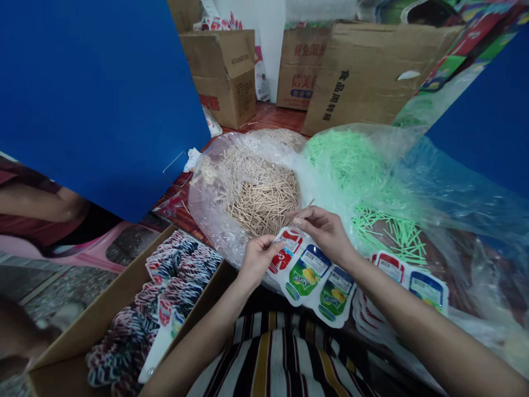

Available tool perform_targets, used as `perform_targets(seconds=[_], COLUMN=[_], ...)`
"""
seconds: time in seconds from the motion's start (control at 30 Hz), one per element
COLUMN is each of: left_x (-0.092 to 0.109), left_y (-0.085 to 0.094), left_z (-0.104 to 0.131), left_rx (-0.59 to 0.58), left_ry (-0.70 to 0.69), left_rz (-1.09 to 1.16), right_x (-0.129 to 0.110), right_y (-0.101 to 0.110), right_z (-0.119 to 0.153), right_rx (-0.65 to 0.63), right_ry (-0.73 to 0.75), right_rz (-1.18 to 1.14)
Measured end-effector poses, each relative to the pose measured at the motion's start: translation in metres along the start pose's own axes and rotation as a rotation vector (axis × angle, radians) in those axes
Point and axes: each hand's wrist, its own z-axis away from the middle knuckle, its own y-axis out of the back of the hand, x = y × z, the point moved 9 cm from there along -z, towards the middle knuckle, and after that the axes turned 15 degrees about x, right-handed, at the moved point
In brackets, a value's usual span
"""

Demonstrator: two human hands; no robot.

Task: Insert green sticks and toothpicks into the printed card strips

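Note:
My left hand (258, 258) pinches the left edge of a strip of printed packets (308, 273), red cola-style at the left end and green-blue Sprite-style beside it. Over the strip's top edge, my right hand (324, 229) is closed, fingertips together. A short thin tan stick (311, 203) pokes up from its fingers; the rest of it is hidden. Just beyond both hands lies a heap of tan sticks (264, 201) in a clear plastic bag. Under my right forearm, more printed packets (425, 286) lie stacked, partly covered.
Bright green sticks (388, 234) spill from another clear bag at the right. A carton (61, 353) full of stacked packets stands at lower left. Cardboard boxes (372, 77) line the back. Blue panels (95, 99) flank the table; another person's arm (37, 203) shows at left.

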Motion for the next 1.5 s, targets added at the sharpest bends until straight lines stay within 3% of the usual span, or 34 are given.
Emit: perform_targets(seconds=[0.17,0.37,0.5,0.6,0.8,1.0,1.13,1.3,1.4,1.5], left_x=[0.002,-0.002,-0.006,-0.007,-0.006,-0.003,-0.003,0.000,0.004,0.010], left_y=[0.002,0.002,0.001,0.000,-0.004,-0.006,-0.005,-0.006,-0.006,-0.004], left_z=[-0.001,0.001,0.002,0.001,0.002,0.003,0.002,0.001,0.003,0.005], left_rx=[0.009,0.004,-0.007,-0.021,-0.030,-0.019,-0.020,-0.027,-0.017,0.012], left_ry=[0.000,0.067,0.102,0.102,0.087,0.076,0.089,0.060,0.040,0.024], left_rz=[0.019,0.078,0.085,0.075,0.054,0.037,0.066,0.031,-0.009,-0.041], right_x=[0.004,0.004,0.007,-0.001,-0.012,-0.022,-0.030,-0.027,-0.024,-0.029], right_y=[-0.006,0.007,0.005,0.004,0.006,-0.013,0.002,-0.016,-0.019,-0.005], right_z=[0.001,-0.003,0.000,0.002,0.004,0.015,0.012,0.031,0.035,0.030], right_rx=[-0.122,0.043,-0.001,-0.044,-0.052,-0.324,-0.224,-0.452,-0.529,-0.435], right_ry=[-0.015,-0.050,-0.106,-0.037,0.196,0.308,0.333,0.485,0.423,0.289], right_rz=[0.118,0.034,-0.062,-0.033,0.268,0.413,0.491,0.609,0.631,0.594])
